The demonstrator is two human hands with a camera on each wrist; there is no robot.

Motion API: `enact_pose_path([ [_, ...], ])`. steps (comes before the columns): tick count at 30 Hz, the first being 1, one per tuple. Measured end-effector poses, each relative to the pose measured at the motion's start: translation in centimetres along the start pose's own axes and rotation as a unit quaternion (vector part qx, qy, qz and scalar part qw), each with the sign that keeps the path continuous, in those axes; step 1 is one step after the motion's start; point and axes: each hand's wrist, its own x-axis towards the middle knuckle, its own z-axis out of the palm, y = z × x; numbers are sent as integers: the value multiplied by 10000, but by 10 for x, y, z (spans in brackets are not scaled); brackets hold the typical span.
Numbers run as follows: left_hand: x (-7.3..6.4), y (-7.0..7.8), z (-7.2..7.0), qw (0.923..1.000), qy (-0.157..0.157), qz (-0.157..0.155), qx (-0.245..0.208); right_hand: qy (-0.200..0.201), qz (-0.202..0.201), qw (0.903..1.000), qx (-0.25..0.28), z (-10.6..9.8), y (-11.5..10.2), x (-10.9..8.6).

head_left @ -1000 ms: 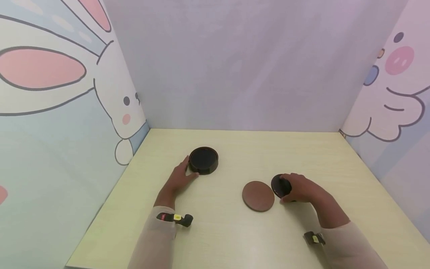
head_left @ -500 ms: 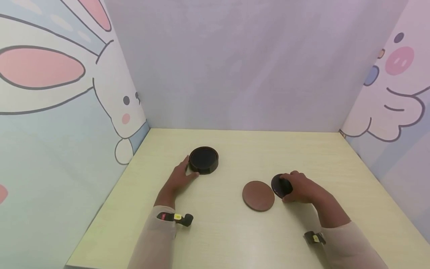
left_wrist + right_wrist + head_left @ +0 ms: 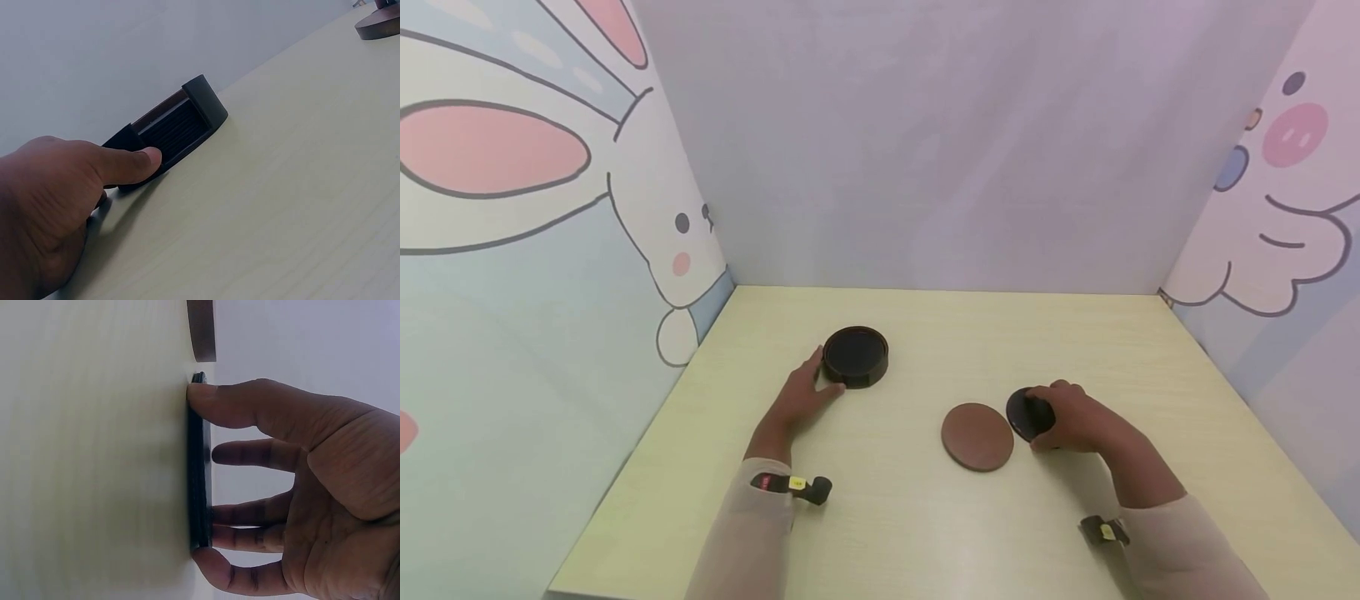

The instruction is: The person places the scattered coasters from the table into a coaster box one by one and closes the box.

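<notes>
A round black coaster holder [image 3: 855,357] with ribbed layers showing through its side gap stands left of the middle on the table. My left hand [image 3: 802,398] grips its left side, the thumb [image 3: 134,164] lying against the front by the gap; the left fingers are mostly hidden. Farther right, a black coaster [image 3: 1028,415] is held by its edges in my right hand [image 3: 1075,421]. In the right wrist view, the thumb [image 3: 219,403] is at one end of this coaster [image 3: 199,469] and the little finger at the other. A round brown coaster [image 3: 977,437] lies flat just left of it.
The pale wooden table [image 3: 880,533] meets a plain greyish back wall [image 3: 940,150]. Side panels with a cartoon rabbit [image 3: 647,208] and another cartoon animal [image 3: 1292,183] flank it. A dark round object [image 3: 378,24] shows at the corner of the left wrist view.
The right hand's fingers have shifted very slightly on the black coaster. The left hand, the holder and the brown coaster stay where they were.
</notes>
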Motion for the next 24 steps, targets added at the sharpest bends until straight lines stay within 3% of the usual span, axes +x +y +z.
enact_pose_path([
  [16,0,-1,0,10000,35,-32,-17,-88,260,9995,-179,-4,4,4],
  [24,2,-3,1,10000,48,4,0,97,232,9994,-251,-5,5,5],
])
